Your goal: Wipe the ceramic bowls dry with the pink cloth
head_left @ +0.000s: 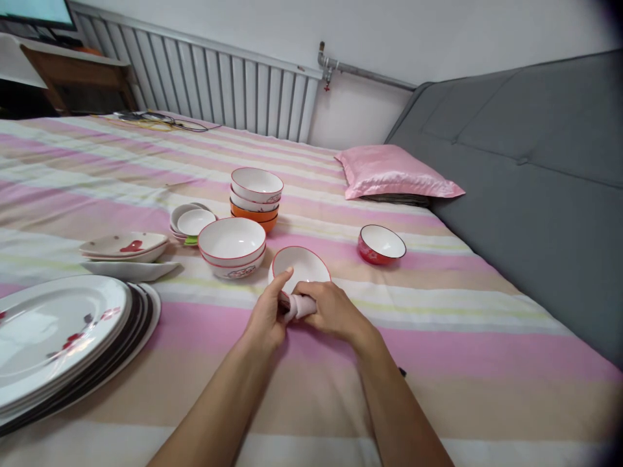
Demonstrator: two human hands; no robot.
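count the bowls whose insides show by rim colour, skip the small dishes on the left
Red rim: 3 (tall stack's top bowl, front stack's top bowl, nearest bowl)
Dark rim: 1 (red bowl)
Total: 4

A bedroom in a home, it seems — a striped sheet point(462, 383) spread wide, a pink pillow point(396, 170) by a grey padded headboard point(530, 175), a radiator point(209, 81) along the wall point(272, 29).

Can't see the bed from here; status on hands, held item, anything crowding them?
Right hand gripping small pale pink item, identity unclear. Left hand at its end. Red-rimmed white bowl just beyond, partly hidden by hands.
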